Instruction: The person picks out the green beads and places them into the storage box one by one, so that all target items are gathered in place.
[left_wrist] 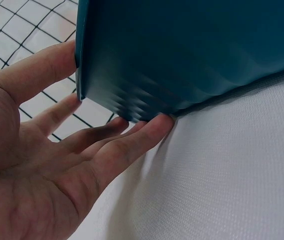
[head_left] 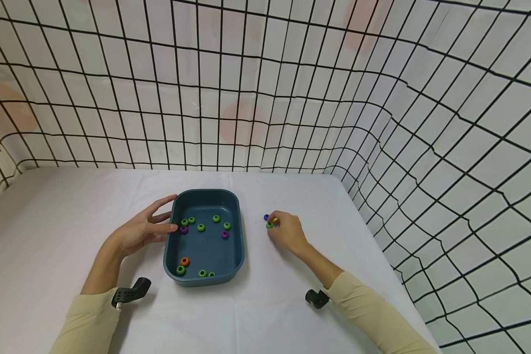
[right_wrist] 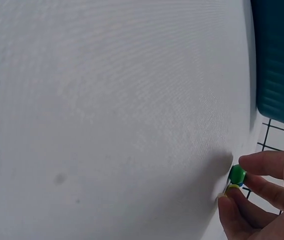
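A dark blue-green plastic tray [head_left: 208, 250] stands on the white cloth with several green beads [head_left: 201, 227], two purple beads [head_left: 224, 235] and an orange bead [head_left: 184, 261] inside. My left hand [head_left: 143, 228] touches its left side; the left wrist view shows the thumb at the rim and other fingertips low against the outer wall. To the right of the tray, my right hand [head_left: 288, 232] pinches a green bead [right_wrist: 237, 174] and a yellow bead [right_wrist: 232, 188] between thumb and fingers, close to the cloth. A blue bead [head_left: 266, 217] lies just beyond the fingertips.
A white cloth [head_left: 265, 314] covers the table. Black wire mesh [head_left: 248, 88] over white sheeting rises behind it and along the right side. Each wrist carries a small black camera, the left one [head_left: 134, 291] close to the cloth near the tray.
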